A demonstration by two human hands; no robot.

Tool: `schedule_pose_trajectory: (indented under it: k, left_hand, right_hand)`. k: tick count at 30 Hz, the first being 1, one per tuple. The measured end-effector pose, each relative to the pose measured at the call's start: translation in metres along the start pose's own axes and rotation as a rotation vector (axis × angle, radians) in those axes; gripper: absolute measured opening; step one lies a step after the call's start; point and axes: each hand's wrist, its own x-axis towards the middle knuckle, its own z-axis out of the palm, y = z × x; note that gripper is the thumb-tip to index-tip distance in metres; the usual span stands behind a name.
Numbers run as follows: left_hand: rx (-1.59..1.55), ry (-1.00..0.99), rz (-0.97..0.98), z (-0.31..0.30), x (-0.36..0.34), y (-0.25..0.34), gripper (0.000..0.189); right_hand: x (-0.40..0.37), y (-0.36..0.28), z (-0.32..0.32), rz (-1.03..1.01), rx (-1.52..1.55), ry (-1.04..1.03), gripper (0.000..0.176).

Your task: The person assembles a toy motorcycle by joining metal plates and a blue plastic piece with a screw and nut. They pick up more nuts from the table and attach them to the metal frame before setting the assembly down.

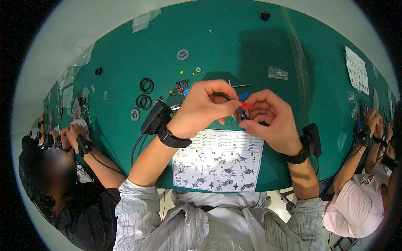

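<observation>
Both of my hands meet above an instruction sheet (217,163) printed with step drawings of a small motorbike model. Between them is a small part-built model (246,106) with a red piece and metal and dark bits; fingers hide much of it. My left hand (211,102) pinches at its left side, thumb and forefinger together. From the right, my right hand (270,121) grips the model between thumb and curled fingers. Just behind the hands lie a blue piece (243,96) and a thin metal rod (240,85).
Black rubber rings (146,85), a grey wheel (183,55) and a smaller grey wheel (135,114) lie to the left, near small loose parts (181,83). A clear plastic bag (277,72) lies at right. People work on both sides of the green table (226,46).
</observation>
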Motion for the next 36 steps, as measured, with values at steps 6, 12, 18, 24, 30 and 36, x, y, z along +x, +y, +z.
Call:
schedule_pose_trajectory:
  k: [6,12,18,24,30,36]
  left_hand:
    - [-0.075,0.049,0.052,0.005,0.000,-0.003,0.009]
    - [-0.073,0.091,0.112,0.009,0.001,-0.011,0.010]
    - [-0.034,0.078,0.122,0.006,0.002,-0.011,0.009]
    - [-0.071,0.078,0.117,0.008,0.002,-0.010,0.010]
    - [0.003,0.084,0.191,0.008,0.002,-0.011,0.012]
    - [0.148,0.096,0.310,0.010,0.000,-0.011,0.016]
  right_hand:
    - [0.000,0.002,0.002,-0.064,-0.022,0.030,0.045]
    - [-0.001,0.003,0.002,-0.035,-0.047,0.078,0.040]
    - [-0.002,0.000,0.005,-0.040,0.007,0.110,0.031]
    - [-0.002,-0.001,0.005,-0.056,0.056,0.107,0.023]
    - [-0.002,0.000,0.006,-0.089,0.063,0.133,0.022]
    - [-0.003,0.002,0.005,-0.167,-0.067,0.181,0.021]
